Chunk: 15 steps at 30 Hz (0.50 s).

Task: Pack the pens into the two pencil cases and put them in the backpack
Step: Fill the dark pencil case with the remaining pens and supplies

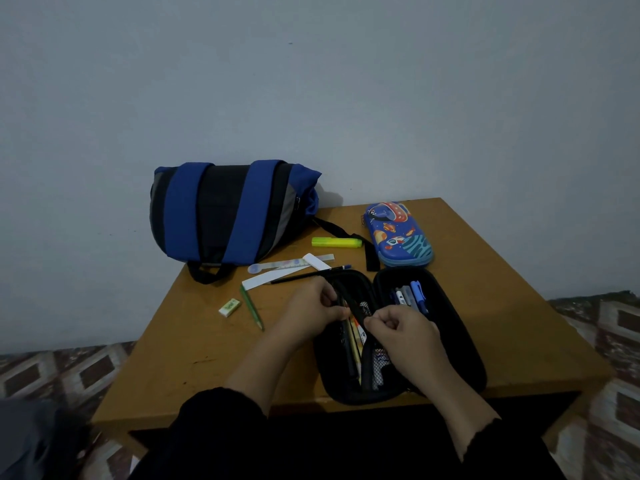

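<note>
A black pencil case (446,344) lies open on the wooden table (194,344) in front of me. Its right half holds several blue and white pens (410,296); its left half holds pencils and pens (356,344) under a black elastic band. My left hand (311,311) pinches that band near its top, and my right hand (401,329) pinches it lower down. A blue space-print pencil case (398,233) lies closed at the back right. The blue and black backpack (228,213) lies at the back left against the wall.
Loose on the table between backpack and black case: a yellow highlighter (336,242), a ruler (287,265), a black pencil (308,275), white paper strips (258,281), a green pencil (252,308) and a white eraser (229,307). A backpack strap (370,254) trails past the blue case.
</note>
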Each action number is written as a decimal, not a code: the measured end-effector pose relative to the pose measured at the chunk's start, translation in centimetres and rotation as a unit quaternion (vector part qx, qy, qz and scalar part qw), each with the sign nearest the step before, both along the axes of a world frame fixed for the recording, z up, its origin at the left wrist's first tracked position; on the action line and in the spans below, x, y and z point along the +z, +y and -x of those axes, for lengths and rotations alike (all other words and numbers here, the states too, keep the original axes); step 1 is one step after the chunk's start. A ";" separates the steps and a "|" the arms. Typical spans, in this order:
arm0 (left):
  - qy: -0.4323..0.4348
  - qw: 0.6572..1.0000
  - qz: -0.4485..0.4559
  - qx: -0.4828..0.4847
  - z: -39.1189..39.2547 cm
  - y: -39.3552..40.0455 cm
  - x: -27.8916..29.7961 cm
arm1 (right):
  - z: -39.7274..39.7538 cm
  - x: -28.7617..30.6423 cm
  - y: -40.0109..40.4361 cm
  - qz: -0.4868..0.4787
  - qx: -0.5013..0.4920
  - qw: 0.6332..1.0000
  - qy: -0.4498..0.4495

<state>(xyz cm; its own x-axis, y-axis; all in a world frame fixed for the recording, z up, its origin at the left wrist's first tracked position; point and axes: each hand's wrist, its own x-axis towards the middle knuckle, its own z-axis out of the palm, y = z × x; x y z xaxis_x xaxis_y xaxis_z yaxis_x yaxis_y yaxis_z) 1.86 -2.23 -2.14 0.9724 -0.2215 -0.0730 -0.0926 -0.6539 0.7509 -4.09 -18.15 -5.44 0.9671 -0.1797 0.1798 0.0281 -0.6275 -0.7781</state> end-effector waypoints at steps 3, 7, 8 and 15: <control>-0.028 1.000 0.007 -0.009 0.3 -0.6 -0.5 | 0.1 -0.1 -0.1 -0.012 0.012 1.000 -0.004; -0.029 0.997 -0.051 -0.055 0.3 -0.9 -0.1 | 0.1 -0.1 -0.2 -0.026 0.009 1.000 -0.001; -0.011 0.997 -0.050 -0.064 0.2 -0.9 0.1 | 0.0 -0.1 -0.2 -0.029 0.008 1.000 0.000; 0.024 0.992 -0.076 -0.100 -0.4 -0.8 0.8 | 0.1 0.0 -0.2 -0.046 0.012 0.999 0.006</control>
<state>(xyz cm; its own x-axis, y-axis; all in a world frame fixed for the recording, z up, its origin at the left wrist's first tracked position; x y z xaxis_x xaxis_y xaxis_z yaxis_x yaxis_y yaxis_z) 2.26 -3.08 -1.36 0.9046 -0.3932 -0.1648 -0.1990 -0.7313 0.6524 -4.20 -18.35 -5.48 0.9735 -0.1708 0.1523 0.0335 -0.5521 -0.8331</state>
